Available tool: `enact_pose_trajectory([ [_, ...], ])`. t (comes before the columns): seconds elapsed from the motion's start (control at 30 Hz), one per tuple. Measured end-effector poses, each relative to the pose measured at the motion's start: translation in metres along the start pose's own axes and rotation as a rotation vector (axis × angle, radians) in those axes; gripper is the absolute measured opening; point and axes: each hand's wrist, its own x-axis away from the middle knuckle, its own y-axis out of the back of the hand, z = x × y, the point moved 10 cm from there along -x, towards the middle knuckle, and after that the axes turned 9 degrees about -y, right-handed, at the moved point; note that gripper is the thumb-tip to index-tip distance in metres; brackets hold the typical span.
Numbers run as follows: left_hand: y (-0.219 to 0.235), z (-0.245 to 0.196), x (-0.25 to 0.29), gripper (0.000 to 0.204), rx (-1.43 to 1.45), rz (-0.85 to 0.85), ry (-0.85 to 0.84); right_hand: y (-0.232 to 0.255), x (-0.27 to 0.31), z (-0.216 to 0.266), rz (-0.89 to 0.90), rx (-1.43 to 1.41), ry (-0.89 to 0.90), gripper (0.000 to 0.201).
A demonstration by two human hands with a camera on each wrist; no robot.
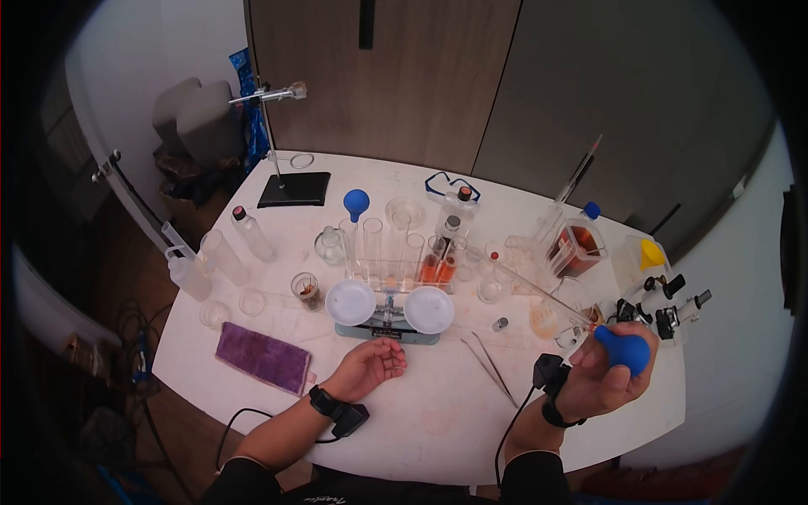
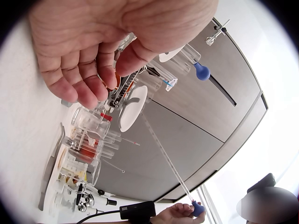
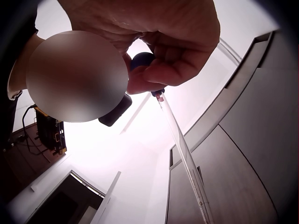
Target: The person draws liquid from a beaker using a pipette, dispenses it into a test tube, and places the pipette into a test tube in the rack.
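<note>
My right hand (image 1: 608,374) grips a blue rubber bulb (image 1: 624,348) fitted on a long glass pipette (image 1: 539,290); the tube slants up and left toward the test tube rack (image 1: 396,252). In the right wrist view the fingers (image 3: 177,60) curl round the bulb (image 3: 142,60) and the pipette (image 3: 184,154) runs away from it. My left hand (image 1: 370,366) rests palm up on the white table (image 1: 438,412), fingers loosely curled, holding nothing, just in front of the two-pan balance (image 1: 389,307). The left wrist view shows that hand (image 2: 107,51) above the balance pan (image 2: 132,107).
Cylinders, beakers, bottles and a wash bottle (image 1: 187,269) crowd the back half of the table. A purple cloth (image 1: 263,358) lies front left, tweezers (image 1: 492,364) between my hands. A retort stand (image 1: 286,181) stands at back left, a yellow funnel (image 1: 651,252) and small bottles at right.
</note>
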Motion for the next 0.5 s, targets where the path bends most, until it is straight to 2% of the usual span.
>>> enact_pose_trajectory([
  [0.23,0.001,0.0,0.0,0.014,0.004,0.0,-0.001,-0.005,0.001,0.006,0.033,-0.026,0.037,0.069],
  [0.3,0.0,0.0,0.0,0.014,0.013,0.001,-0.006,-0.013,-0.001,0.009,0.073,-0.018,0.003,0.063],
  [0.43,0.002,-0.001,0.0,0.014,0.006,0.005,-0.016,-0.027,-0.011,0.028,0.09,-0.002,0.043,0.056],
  [0.5,0.001,0.0,0.001,0.014,0.007,0.011,-0.011,-0.041,-0.021,0.035,0.148,0.044,0.061,0.045],
])
